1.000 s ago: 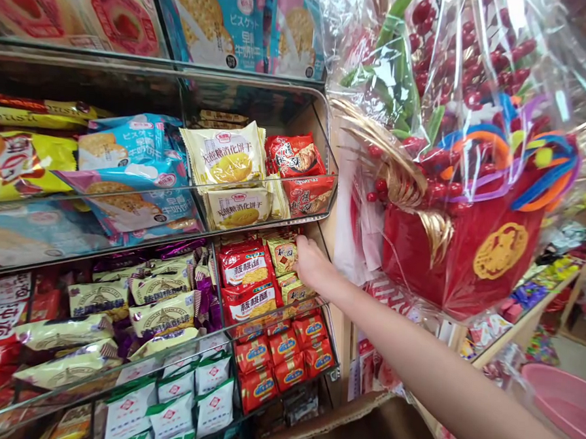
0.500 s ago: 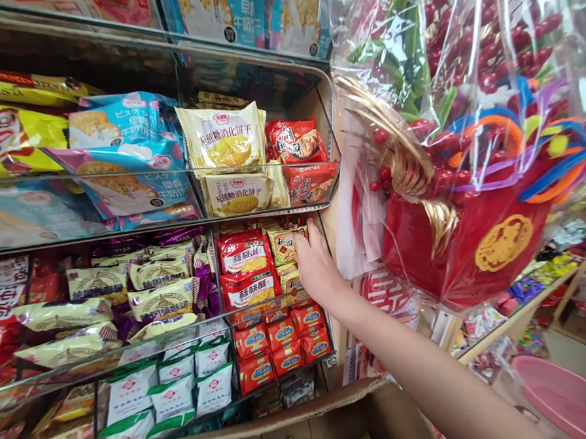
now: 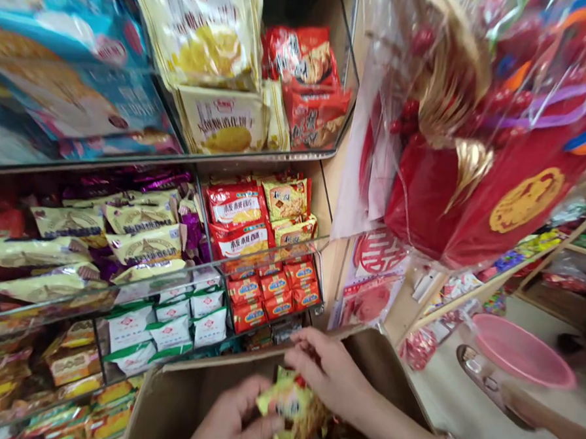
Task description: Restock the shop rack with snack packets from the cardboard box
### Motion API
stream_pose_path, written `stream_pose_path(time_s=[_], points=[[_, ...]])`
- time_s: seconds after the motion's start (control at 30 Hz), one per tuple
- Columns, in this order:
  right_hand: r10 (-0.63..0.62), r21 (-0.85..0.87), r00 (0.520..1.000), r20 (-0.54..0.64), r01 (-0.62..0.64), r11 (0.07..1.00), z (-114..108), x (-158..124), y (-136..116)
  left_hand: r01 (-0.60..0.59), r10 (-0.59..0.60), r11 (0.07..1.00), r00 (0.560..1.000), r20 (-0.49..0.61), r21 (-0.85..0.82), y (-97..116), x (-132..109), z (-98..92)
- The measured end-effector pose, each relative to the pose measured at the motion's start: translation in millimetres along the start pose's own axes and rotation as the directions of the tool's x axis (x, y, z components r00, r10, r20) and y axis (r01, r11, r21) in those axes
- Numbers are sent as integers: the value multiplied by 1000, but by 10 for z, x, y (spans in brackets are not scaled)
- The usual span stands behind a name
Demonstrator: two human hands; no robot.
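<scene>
Both of my hands are over an open cardboard box [image 3: 180, 397] below the shelves. My left hand [image 3: 236, 416] grips a yellow pastry packet [image 3: 288, 403] between thumb and fingers, slightly blurred. Close beside it, my right hand [image 3: 327, 369] is bent at the knuckles, its fingers loosely apart with nothing visible in them. More yellow packets lie beneath the hands, partly hidden. On the shelf above, yellow packets [image 3: 287, 199] stand in a compartment beside red-and-white walnut pastry packets [image 3: 239, 207].
Clear-fronted bins hold cream biscuit packets [image 3: 224, 121], small orange-red packs [image 3: 274, 287] and green-and-white packets [image 3: 169, 334]. A plastic-wrapped red decoration [image 3: 436, 194] hangs at the right. Beyond it are a pink basin [image 3: 522, 349] and a person's limb [image 3: 552, 423].
My right hand has come down from the yellow packets on the shelf to the box. My left hand has entered view with a yellow packet. The view has tilted downward.
</scene>
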State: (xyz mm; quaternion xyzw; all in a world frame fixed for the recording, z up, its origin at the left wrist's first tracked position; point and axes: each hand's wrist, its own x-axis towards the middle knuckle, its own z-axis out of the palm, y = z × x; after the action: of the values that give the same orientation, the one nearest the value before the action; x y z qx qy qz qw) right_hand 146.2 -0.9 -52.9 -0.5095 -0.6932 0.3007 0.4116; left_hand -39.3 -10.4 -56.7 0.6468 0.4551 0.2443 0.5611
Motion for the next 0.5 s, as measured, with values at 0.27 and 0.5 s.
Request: stream_pose_path(time_s=[0.27,0.5], points=[[172,448,937,-303,-19,894,72,195,-9,-276,89,915,849,-520,-294,139,214,203],[237,469,919,-316,-67,881,224,232,55,-267,12,929,714,-700,-256,96,270,326]])
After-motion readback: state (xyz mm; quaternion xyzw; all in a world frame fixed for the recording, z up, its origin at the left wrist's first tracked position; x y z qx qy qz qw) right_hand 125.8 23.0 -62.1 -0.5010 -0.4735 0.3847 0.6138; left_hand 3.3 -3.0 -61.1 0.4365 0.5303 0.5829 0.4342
